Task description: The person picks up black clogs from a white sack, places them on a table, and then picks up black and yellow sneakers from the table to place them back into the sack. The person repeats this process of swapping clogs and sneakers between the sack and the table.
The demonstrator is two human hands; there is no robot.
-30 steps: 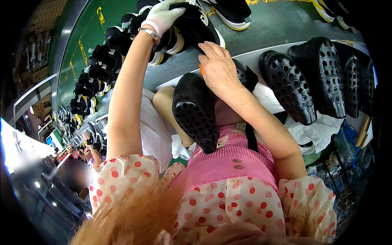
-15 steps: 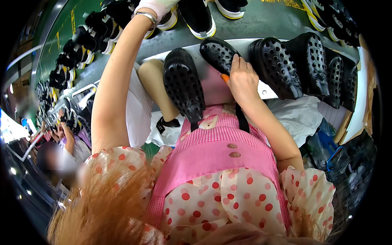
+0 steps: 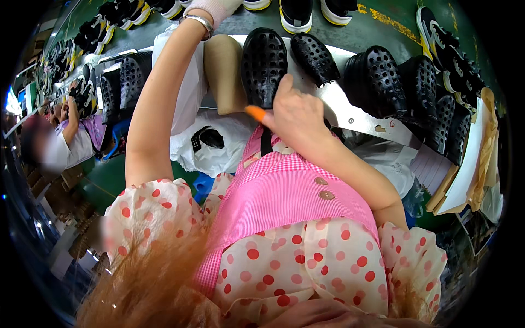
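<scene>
A pale glove covers my left hand (image 3: 219,7) at the top edge; its fingers run out of the picture, so what they touch is hidden. My right hand (image 3: 295,112) is at the near end of a black shoe dotted with round holes (image 3: 264,63). Its index finger is stretched out toward that shoe and its thumb, in an orange finger cot (image 3: 255,113), points left. The other fingers curl in, and nothing shows in the hand. Beyond it, a smaller black perforated shoe (image 3: 315,57) rests on the metal ledge (image 3: 347,109). Left of these is a beige foot-shaped form (image 3: 224,74).
More black perforated shoes (image 3: 377,82) line the ledge at right, beside upright cardboard and paper sheets (image 3: 465,164). Black sneakers with white and yellow soles (image 3: 296,16) stand along the green surface. A white plastic bag (image 3: 202,147) hangs below the form. Another person (image 3: 76,139) is at far left.
My right hand has come off the smaller black shoe and moved left, with its index finger now stretched out. The whole view has shifted. My left hand stays at the top edge.
</scene>
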